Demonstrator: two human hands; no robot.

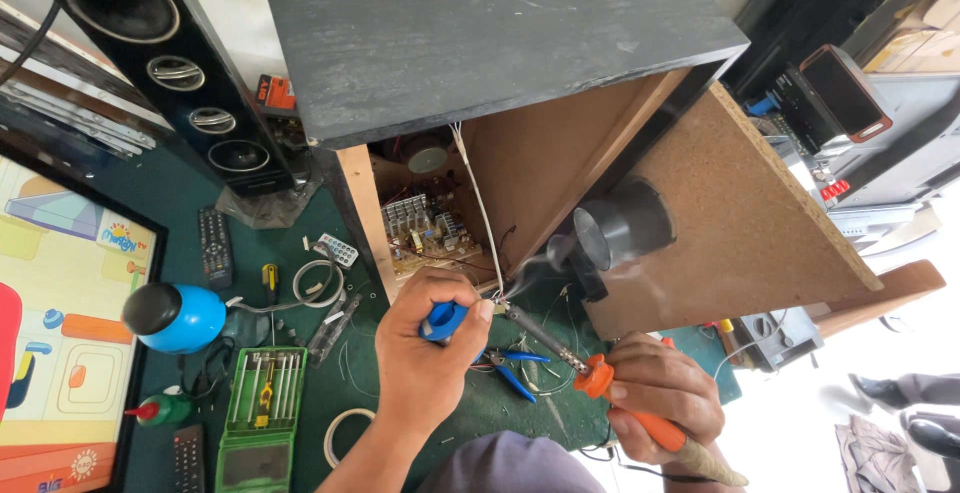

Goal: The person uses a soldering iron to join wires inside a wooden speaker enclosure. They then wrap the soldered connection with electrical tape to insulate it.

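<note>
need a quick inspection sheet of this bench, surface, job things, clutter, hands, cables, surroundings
surface: green mat, crowded, under an open speaker cabinet.
job's things: soldering iron, tip at a white wire; smoke rising; blue spool; circuit board inside the cabinet.
clutter: green screwdriver case, blue pliers, two remotes, blue lamp, tape roll.
grippers: left hand holds the spool; right hand grips the iron's orange handle.
cables: grey coil; black lead by the lamp.
surroundings: tower speaker, lit screen, stacked electronics.
</note>
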